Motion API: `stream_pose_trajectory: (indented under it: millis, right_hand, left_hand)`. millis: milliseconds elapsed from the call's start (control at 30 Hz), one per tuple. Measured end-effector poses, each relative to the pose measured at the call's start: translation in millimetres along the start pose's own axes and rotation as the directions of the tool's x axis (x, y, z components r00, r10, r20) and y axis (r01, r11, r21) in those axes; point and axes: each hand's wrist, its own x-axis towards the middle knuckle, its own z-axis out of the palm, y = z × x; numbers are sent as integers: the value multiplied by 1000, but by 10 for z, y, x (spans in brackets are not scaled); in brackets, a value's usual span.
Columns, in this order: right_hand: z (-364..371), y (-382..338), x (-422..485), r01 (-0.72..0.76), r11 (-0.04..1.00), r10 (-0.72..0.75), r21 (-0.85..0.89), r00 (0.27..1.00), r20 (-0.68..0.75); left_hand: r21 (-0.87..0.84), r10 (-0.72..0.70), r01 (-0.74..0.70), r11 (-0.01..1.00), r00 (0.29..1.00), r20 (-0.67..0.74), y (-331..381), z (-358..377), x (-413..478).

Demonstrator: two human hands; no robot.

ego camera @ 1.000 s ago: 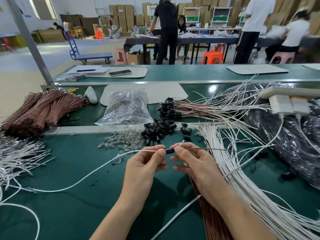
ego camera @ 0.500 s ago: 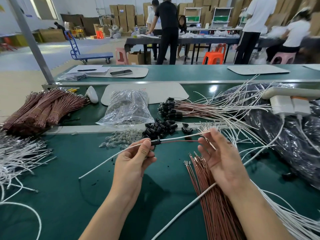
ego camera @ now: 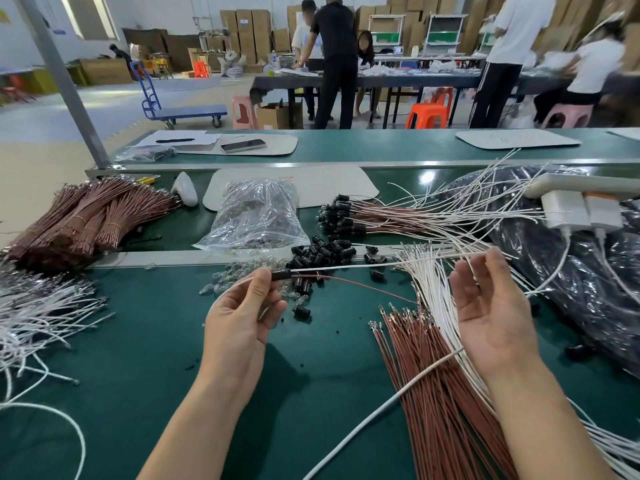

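Note:
My left hand (ego camera: 242,317) pinches a small black socket (ego camera: 280,274) between thumb and fingers, above the green bench. A white wire (ego camera: 363,266) and a thin red wire (ego camera: 360,285) run out of the socket to the right. The white wire reaches my right hand (ego camera: 491,306), whose fingertips pinch it lightly near its far end; the palm faces up. Loose black sockets (ego camera: 322,255) lie in a heap just behind my left hand. Bare red wires (ego camera: 429,368) and white wires (ego camera: 436,285) fan out under my right hand.
A clear bag of small parts (ego camera: 256,216) and loose glass bulbs (ego camera: 225,282) sit behind the heap. Finished socket-and-wire pieces (ego camera: 346,216) lie at centre right. Bundled red wires (ego camera: 86,220) and white wires (ego camera: 38,313) fill the left. A black bag (ego camera: 571,265) is on the right.
My hands have drawn apart: the left carried the socket left and up, the right slid out along the white wire to the right. The camera view tilted slightly.

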Motion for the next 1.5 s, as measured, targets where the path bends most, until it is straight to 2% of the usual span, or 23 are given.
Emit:
stream_pose_trajectory:
  millis: [467,533,633,700,767,867,1000,1067,1133,1167,1233,1300,1333,1367,1400,1433,1500]
  right_hand:
    - [-37,-74,51,78,993,-64,85,986,-156]
    - [-50,-86,51,51,991,-39,121,994,-101]
    - [-9,-2,21,-81,988,68,131,992,102]
    - [63,88,-25,-185,983,176,18,959,221]
    - [134,175,-78,-250,962,272,-108,908,319]
    - [193,160,-135,-286,937,342,-198,864,371]
    - [109,-62,-69,-254,966,258,-56,910,324]
    - [69,-92,-37,-281,952,301,-118,928,220]
    - [46,-36,-27,-316,924,344,-215,932,111]
    - [55,-13,-35,-332,925,354,-187,930,99]
    - [60,-26,-35,-315,948,304,50,939,159]
    - [23,-131,16,-245,897,170,367,960,224]
    - [9,-197,41,-200,882,97,427,964,249]
    - [-11,-228,70,-148,925,57,349,965,256]
    - [-35,-220,87,-58,991,31,122,977,213]
    - [-53,-172,94,11,986,20,-168,984,179]
    - [-40,-24,73,114,806,-18,-581,986,168]
  left_hand:
    - [-133,-3,-11,991,995,-101,165,-180,131]
    - [-177,-16,-5,984,993,-117,163,-179,139]
    - [-364,-107,58,929,987,-117,179,-189,150]
    - [-520,-178,104,848,979,-95,207,-204,157]
    - [-636,-179,79,767,979,-94,226,-219,169]
    - [-690,-164,40,722,980,-115,236,-240,177]
    - [-650,-171,66,757,980,-100,220,-225,176]
    - [-578,-168,77,812,980,-106,175,-185,156]
    - [-426,-132,57,903,980,-148,107,-141,136]
    - [-331,-98,36,943,980,-174,74,-131,130]
    - [-186,-38,0,983,979,-202,22,-123,114]
    - [-137,-16,-10,991,981,-191,6,-123,101]
    - [-127,-19,-4,992,984,-179,-3,-115,93]
    - [-119,-24,4,993,986,-164,-17,-110,83]
    - [-107,-30,14,994,989,-147,-40,-100,72]
    - [-85,-32,21,996,991,-130,-70,-88,61]
    - [17,-3,5,1000,994,-110,-131,-77,41]
